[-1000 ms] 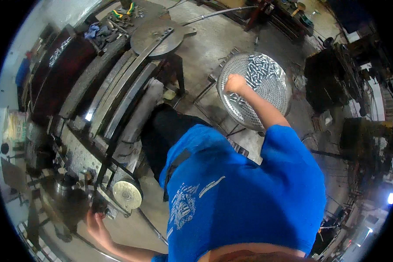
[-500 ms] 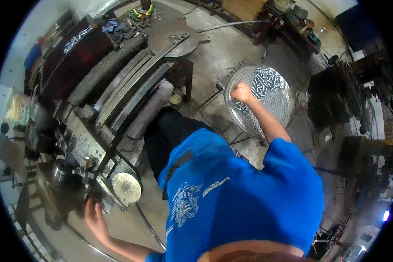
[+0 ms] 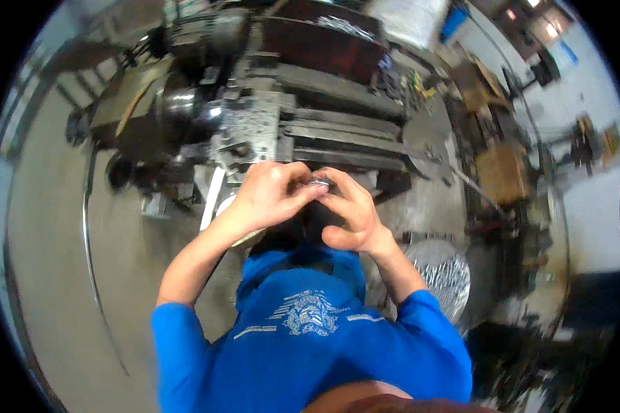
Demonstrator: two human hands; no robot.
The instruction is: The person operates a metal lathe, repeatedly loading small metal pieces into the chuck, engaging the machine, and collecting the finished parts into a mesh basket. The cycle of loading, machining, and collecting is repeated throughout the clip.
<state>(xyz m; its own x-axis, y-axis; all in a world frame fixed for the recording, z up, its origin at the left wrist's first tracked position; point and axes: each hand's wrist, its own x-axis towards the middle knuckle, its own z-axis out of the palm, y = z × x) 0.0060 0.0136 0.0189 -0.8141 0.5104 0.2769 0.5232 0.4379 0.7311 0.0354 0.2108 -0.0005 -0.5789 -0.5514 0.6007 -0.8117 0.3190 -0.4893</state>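
Observation:
My two hands meet in front of my waist, close to the near side of a lathe [image 3: 255,131]. Between their fingertips is a small shiny metal cylinder [image 3: 319,182], mostly covered by the fingers. My left hand [image 3: 272,193] has its fingers curled in a pinch at the left end of the piece. From the other side, my right hand [image 3: 351,210] grips it with bent fingers, its thumb set lower. Right of my right forearm, a round perforated metal pan [image 3: 463,265] holds many similar small cylinders [image 3: 439,274].
The lathe's round chuck [image 3: 176,110] is at the left, and its bed rails [image 3: 351,134] run rightward. Behind them stands a dark red tray [image 3: 317,45] with shiny pieces. A round metal plate [image 3: 424,138] is at the right end. A long thin rod [image 3: 88,241] slants down at left.
My right hand has left the pan and come to the middle; my left hand has risen to meet it. A metal cylinder now shows between them. The view has turned left toward the lathe.

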